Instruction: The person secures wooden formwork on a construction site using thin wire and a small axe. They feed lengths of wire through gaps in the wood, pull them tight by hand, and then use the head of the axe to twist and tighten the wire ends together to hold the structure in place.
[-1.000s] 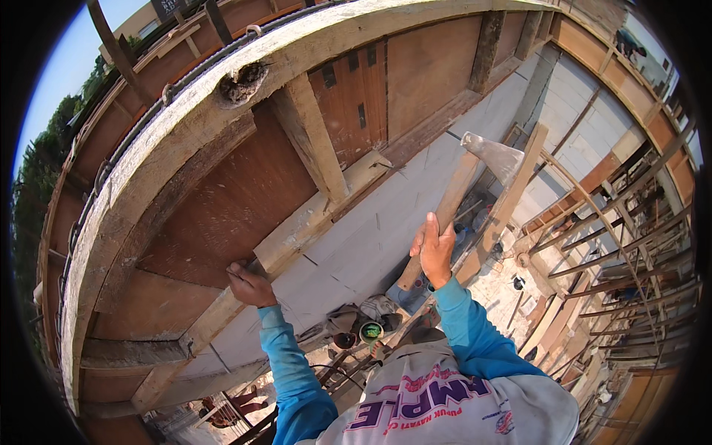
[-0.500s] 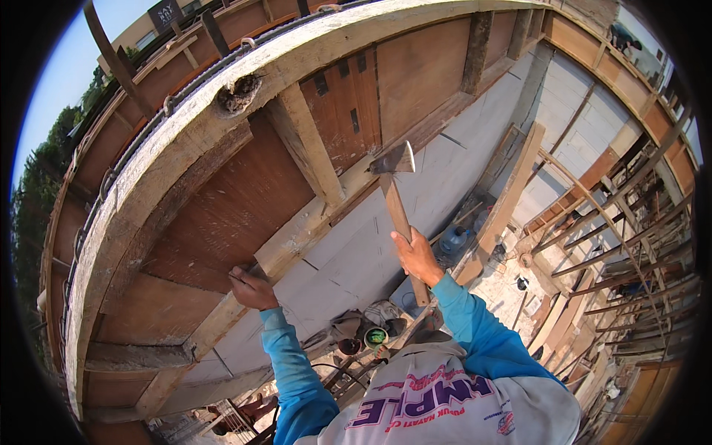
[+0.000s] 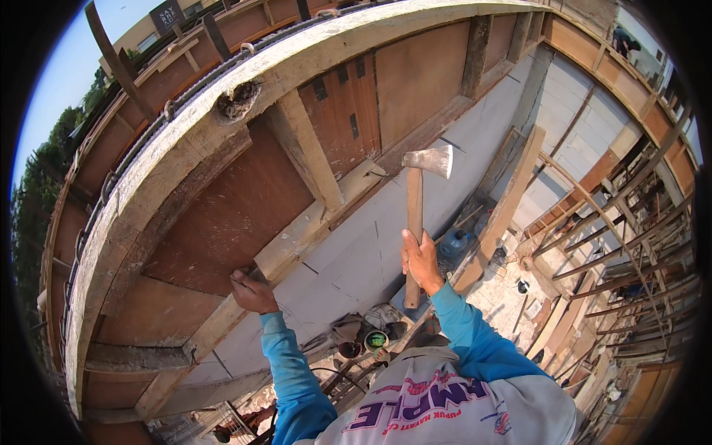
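Note:
My right hand (image 3: pixel 421 261) is wrapped round the wooden handle of a hatchet (image 3: pixel 414 215). The hatchet's metal head points up and its blade faces right, in front of the pale block wall (image 3: pixel 356 241). My left hand (image 3: pixel 254 291) is closed at the lower timber rail (image 3: pixel 297 241) of a wooden formwork, beside a reddish-brown plywood panel (image 3: pixel 222 211). What its fingers grip, if anything, is hidden. A short upright timber (image 3: pixel 305 152) stands between the rail and the thick upper beam (image 3: pixel 185 122).
Below are a bucket with green contents (image 3: pixel 376 340), a large blue water bottle (image 3: pixel 454 241) and scattered debris. A long plank (image 3: pixel 504 211) slants up at the right, and wooden scaffolding poles (image 3: pixel 630 245) crowd the far right. Another person (image 3: pixel 627 43) is at the upper right.
The hatchet has swung right, its head moving away from the lower rail and its handle turning more upright. My left hand stays at nearly the same spot.

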The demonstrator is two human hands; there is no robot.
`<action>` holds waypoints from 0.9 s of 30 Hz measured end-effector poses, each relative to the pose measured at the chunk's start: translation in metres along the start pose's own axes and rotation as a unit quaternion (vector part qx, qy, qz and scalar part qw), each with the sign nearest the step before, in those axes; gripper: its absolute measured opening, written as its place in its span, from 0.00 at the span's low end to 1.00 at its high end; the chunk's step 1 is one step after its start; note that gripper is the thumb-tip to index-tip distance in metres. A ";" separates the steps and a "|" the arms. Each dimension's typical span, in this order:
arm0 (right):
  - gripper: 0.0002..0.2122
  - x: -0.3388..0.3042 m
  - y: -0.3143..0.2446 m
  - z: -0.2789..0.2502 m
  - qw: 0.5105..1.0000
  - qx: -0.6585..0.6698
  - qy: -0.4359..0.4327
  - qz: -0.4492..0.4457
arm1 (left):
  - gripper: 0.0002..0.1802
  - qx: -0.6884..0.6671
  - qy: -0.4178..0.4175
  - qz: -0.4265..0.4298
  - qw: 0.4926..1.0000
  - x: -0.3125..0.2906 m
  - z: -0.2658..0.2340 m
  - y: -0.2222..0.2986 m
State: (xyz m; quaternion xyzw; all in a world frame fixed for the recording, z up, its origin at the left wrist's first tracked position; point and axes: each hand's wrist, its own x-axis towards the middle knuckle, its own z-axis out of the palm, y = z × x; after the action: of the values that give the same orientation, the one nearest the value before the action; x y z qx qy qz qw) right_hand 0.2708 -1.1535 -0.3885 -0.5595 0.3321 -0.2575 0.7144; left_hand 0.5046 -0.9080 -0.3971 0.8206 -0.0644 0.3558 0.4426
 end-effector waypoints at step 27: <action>0.14 0.014 -0.020 0.014 0.953 0.253 0.094 -0.136 | 0.27 0.039 0.036 0.009 0.999 -0.006 0.006 0.010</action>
State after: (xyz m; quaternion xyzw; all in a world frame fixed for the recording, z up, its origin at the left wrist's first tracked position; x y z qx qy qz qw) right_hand 0.2905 -1.1595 -0.3700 -0.3730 0.2426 -0.4791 0.7566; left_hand 0.4985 -0.9198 -0.3960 0.8233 -0.0418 0.3908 0.4095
